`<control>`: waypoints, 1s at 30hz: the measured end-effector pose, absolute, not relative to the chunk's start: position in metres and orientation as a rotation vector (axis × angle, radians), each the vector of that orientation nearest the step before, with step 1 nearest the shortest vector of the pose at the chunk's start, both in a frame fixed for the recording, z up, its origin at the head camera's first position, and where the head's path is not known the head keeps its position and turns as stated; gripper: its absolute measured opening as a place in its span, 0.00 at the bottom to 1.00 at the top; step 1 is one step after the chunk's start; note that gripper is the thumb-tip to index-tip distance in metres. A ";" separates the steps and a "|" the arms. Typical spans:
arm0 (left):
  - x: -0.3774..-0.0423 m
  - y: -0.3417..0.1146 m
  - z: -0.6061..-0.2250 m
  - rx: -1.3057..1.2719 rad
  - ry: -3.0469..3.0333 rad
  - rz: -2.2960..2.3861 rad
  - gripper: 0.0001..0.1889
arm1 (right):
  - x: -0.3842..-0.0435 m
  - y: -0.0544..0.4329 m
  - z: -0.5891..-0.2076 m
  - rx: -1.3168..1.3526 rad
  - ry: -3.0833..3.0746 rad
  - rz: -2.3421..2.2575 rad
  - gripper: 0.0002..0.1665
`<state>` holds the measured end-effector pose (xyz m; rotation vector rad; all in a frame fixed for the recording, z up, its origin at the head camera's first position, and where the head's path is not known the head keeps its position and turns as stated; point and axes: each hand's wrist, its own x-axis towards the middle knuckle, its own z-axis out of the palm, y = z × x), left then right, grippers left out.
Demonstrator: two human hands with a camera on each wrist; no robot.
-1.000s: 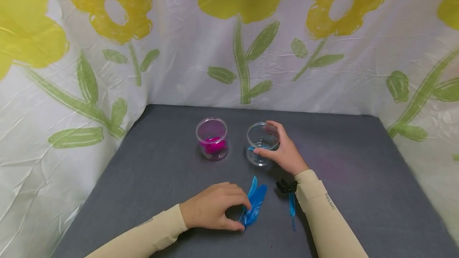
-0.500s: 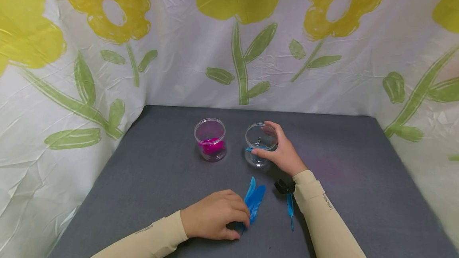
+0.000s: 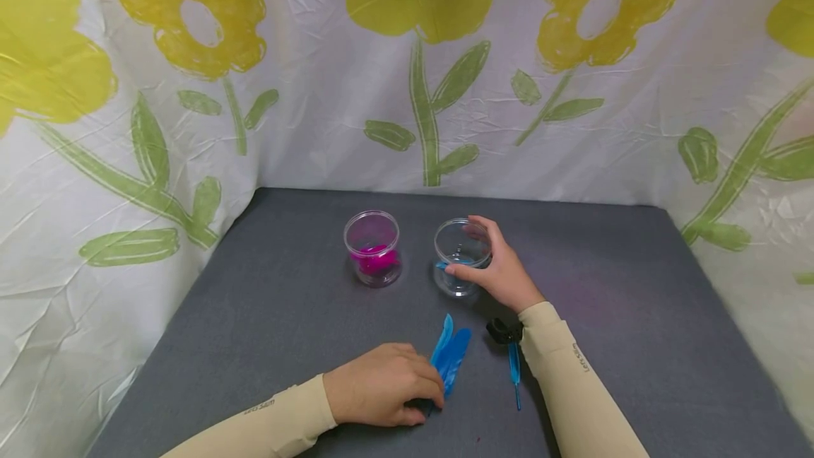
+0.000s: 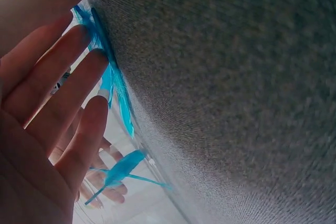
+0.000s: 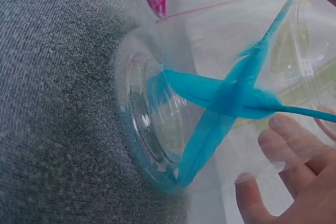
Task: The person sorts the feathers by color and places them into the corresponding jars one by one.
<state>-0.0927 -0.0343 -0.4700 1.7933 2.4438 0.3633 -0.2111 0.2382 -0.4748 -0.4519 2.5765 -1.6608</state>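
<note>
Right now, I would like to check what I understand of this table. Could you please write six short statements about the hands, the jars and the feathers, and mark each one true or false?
1. The right hand grips a clear jar. True.
2. That jar has nothing inside. False: it holds crossed blue feathers.
3. The left hand is at the loose blue feathers on the grey cloth. True.
4. The other jar contains pink material. True.
5. It stands to the right of the gripped jar. False: it stands to the left.
6. Every blue feather is inside a jar. False: a lone blue feather lies near the right sleeve.
</note>
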 end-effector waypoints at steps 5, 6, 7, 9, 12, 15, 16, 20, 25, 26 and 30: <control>-0.093 -0.033 -0.471 1.815 2.446 0.355 0.12 | -0.209 0.239 -0.477 -0.451 2.581 -1.650 0.62; -0.093 -0.032 -0.471 1.821 2.448 0.352 0.11 | -0.209 0.239 -0.477 -0.451 2.582 -1.648 0.62; -0.093 -0.032 -0.472 1.828 2.450 0.345 0.11 | -0.209 0.239 -0.477 -0.443 2.580 -1.652 0.61; -0.093 -0.031 -0.472 1.842 2.455 0.335 0.11 | -0.209 0.239 -0.478 -0.442 2.577 -1.652 0.61; -0.093 -0.029 -0.472 1.864 2.466 0.313 0.12 | -0.209 0.238 -0.478 -0.440 2.575 -1.649 0.61; -0.093 -0.028 -0.472 1.885 2.480 0.291 0.12 | -0.209 0.238 -0.478 -0.437 2.573 -1.647 0.61; -0.093 -0.027 -0.471 1.891 2.484 0.282 0.12 | -0.210 0.238 -0.478 -0.438 2.572 -1.648 0.61; -0.093 -0.026 -0.470 1.900 2.504 0.251 0.12 | -0.210 0.238 -0.477 -0.435 2.566 -1.654 0.60; -0.095 -0.026 -0.469 1.883 2.501 0.230 0.11 | -0.211 0.238 -0.476 -0.438 2.566 -1.653 0.60; -0.095 -0.025 -0.469 1.875 2.495 0.228 0.11 | -0.211 0.238 -0.476 -0.438 2.568 -1.654 0.60; -0.097 -0.025 -0.468 1.830 2.476 0.236 0.11 | -0.211 0.238 -0.475 -0.457 2.573 -1.656 0.61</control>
